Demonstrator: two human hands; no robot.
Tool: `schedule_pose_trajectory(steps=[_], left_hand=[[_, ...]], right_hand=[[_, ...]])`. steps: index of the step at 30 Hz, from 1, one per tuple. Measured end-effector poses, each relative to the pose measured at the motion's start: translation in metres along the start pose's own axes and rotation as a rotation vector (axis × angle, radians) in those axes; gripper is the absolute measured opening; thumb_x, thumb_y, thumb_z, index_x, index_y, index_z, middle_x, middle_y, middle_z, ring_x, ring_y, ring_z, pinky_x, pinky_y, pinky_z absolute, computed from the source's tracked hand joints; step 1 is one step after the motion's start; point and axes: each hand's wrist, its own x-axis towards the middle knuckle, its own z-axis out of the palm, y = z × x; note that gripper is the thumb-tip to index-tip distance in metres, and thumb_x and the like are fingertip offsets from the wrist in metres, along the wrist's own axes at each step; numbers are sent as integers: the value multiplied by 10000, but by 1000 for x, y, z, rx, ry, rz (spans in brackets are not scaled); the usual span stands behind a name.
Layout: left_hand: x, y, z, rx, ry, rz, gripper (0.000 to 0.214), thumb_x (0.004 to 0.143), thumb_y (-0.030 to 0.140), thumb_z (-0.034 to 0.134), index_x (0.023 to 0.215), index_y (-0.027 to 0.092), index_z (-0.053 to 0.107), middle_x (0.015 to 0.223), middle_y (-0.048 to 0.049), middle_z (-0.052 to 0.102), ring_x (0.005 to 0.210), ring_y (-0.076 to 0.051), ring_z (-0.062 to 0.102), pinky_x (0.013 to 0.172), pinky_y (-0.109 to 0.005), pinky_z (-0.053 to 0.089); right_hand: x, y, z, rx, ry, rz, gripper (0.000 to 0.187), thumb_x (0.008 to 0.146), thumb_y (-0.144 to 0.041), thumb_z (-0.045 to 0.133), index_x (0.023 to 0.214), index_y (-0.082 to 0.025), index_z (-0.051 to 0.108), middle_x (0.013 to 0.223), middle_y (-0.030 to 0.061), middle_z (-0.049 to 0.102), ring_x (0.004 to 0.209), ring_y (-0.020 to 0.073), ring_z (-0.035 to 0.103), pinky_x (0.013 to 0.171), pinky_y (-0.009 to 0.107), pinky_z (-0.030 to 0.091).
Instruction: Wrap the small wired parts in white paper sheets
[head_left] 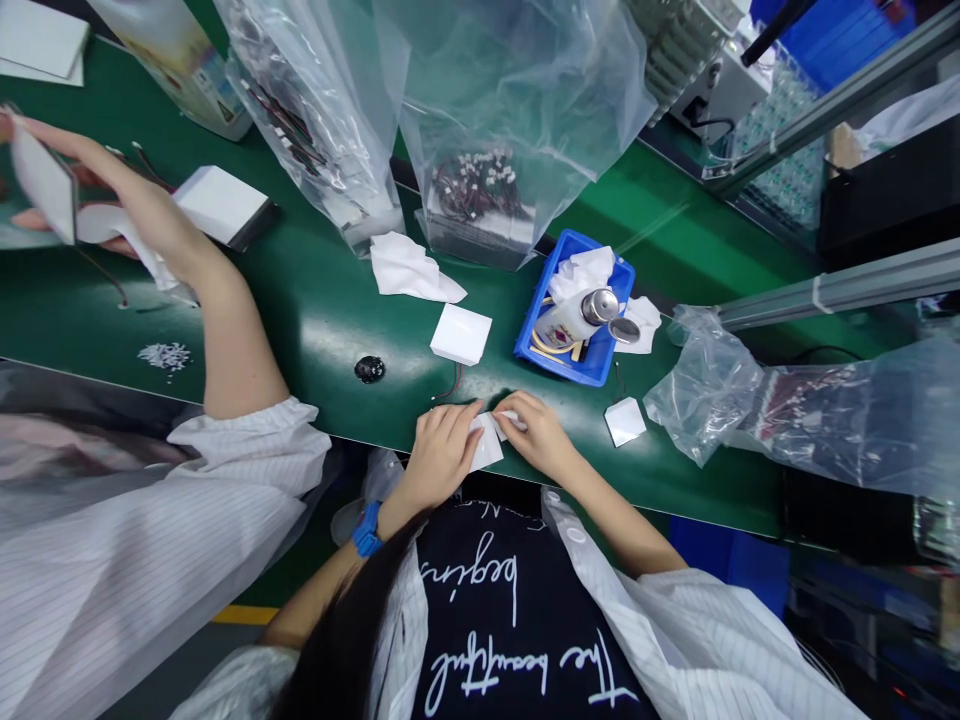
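At the near edge of the green bench my left hand (441, 448) grips a small white square panel (487, 450) by its left side. My right hand (535, 432) is closed at the panel's upper right, its fingertips pinching a small white piece (512, 419); whether this is wipe or film I cannot tell. Just beyond the hands lies a stack of white panels (461, 334) with a thin red and black wire lead (457, 380) beside it. Further right rests another white panel (625, 422) with a short lead.
A blue bin (525, 345) holds a pump bottle (568, 322) and white wipes. Crumpled wipe (411, 268), a dark round dish (369, 369) and clear bags of wired connectors (480, 190) lie around. At left a co-worker's arm (225, 320) reaches over the bench, holding a panel.
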Motion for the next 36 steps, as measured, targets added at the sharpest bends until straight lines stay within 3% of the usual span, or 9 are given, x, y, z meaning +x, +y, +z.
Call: schedule_pose_trajectory(steps=[4, 9, 14, 17, 22, 29, 33, 36], left_hand=[[1, 1, -1, -2, 0, -1, 376, 1021, 302, 383, 1331, 138, 517, 1140, -131, 664, 1070, -259, 553, 916, -379, 388], [1, 1, -2, -13, -8, -1, 379, 1023, 306, 378, 1339, 139, 504, 1154, -129, 659, 1080, -258, 548, 926, -381, 382], [1, 1, -3, -10, 9, 8, 363, 1018, 289, 400, 1329, 136, 507, 1148, -123, 658, 1081, -257, 545, 921, -371, 378], [1, 2, -3, -12, 6, 2, 358, 1017, 287, 409, 1328, 138, 504, 1144, -116, 657, 1076, -253, 544, 920, -366, 376], [1, 2, -2, -15, 13, -3, 353, 1008, 280, 439, 1322, 134, 505, 1144, -112, 658, 1072, -255, 548, 914, -367, 377], [1, 1, -1, -29, 7, -24, 341, 1008, 287, 444, 1319, 160, 501, 1180, -103, 657, 1094, -256, 550, 922, -375, 384], [1, 1, -1, -32, 11, -24, 335, 1007, 284, 448, 1313, 162, 505, 1194, -101, 655, 1099, -254, 551, 926, -377, 389], [0, 1, -1, -37, 14, -27, 334, 1002, 279, 458, 1306, 150, 505, 1178, -99, 658, 1091, -252, 549, 928, -379, 389]], right_hand=[[1, -1, 3, -130, -16, -12, 114, 977, -203, 478, 951, -204, 588, 932, 78, 638, 911, 235, 585, 823, 376, 461], [1, 1, 3, -44, 28, -15, 94, 975, -205, 486, 953, -208, 578, 916, 67, 631, 875, 211, 592, 800, 341, 475], [0, 1, 7, -166, 17, -2, 111, 975, -213, 481, 965, -203, 591, 947, 83, 646, 912, 239, 586, 817, 378, 452], [-1, 2, 8, -98, 66, -8, 125, 985, -227, 469, 968, -207, 591, 937, 78, 637, 900, 225, 589, 817, 356, 464], [-1, 2, 7, -147, 0, -38, 126, 987, -234, 478, 969, -200, 597, 940, 74, 650, 911, 229, 583, 812, 364, 433], [1, 2, 5, -92, 13, -37, 126, 991, -234, 476, 954, -198, 591, 931, 68, 652, 890, 213, 576, 806, 345, 419], [1, -1, 5, -171, 5, 13, 111, 976, -221, 496, 935, -198, 596, 931, 68, 655, 891, 223, 572, 797, 350, 399], [2, -1, 4, -88, 31, 26, 101, 971, -209, 499, 931, -195, 591, 929, 62, 655, 883, 209, 585, 800, 336, 411]])
